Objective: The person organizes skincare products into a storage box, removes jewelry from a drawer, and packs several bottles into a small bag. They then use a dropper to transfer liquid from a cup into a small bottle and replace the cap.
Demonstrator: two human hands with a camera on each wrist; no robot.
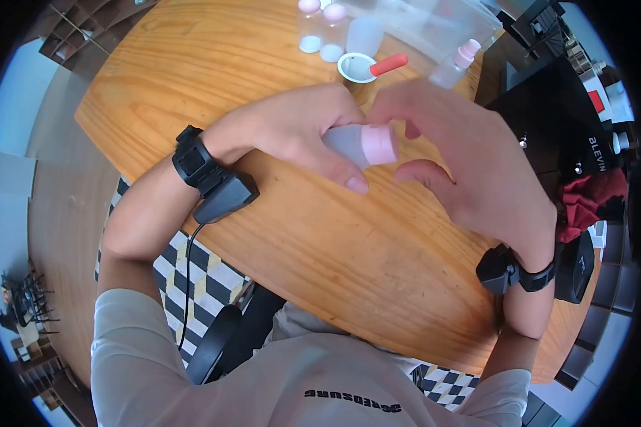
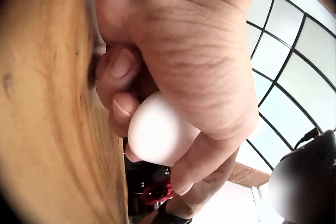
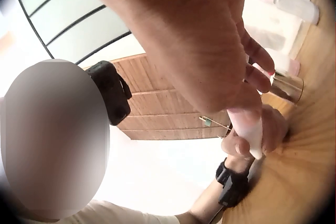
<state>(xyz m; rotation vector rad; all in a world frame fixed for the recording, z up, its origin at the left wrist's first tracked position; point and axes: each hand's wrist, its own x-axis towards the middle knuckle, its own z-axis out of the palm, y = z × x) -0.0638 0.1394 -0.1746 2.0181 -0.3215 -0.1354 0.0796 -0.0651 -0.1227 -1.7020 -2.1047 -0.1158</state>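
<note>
A small translucent bottle (image 1: 345, 144) with a pink cap (image 1: 381, 145) lies tilted sideways in my left hand (image 1: 292, 135). That hand grips it between thumb and fingers, with the cap toward the right. In the left wrist view the whitish bottle bottom (image 2: 160, 129) shows between the curled fingers. My right hand (image 1: 470, 156) hovers just right of the cap, fingers and thumb bent and spread on either side, with a gap to the cap in the head view. From the right wrist, the right hand (image 3: 210, 50) partly hides the bottle (image 3: 248, 132).
Two pink-topped bottles (image 1: 333, 35) holding white contents stand at the back beside a frosted container (image 1: 365, 37). In front, a small strainer (image 1: 357, 67) with a red handle sits on a metal cup (image 3: 286, 87). Another pink-capped bottle (image 1: 452, 65) stands right, near a clear plastic bin (image 1: 434, 28).
</note>
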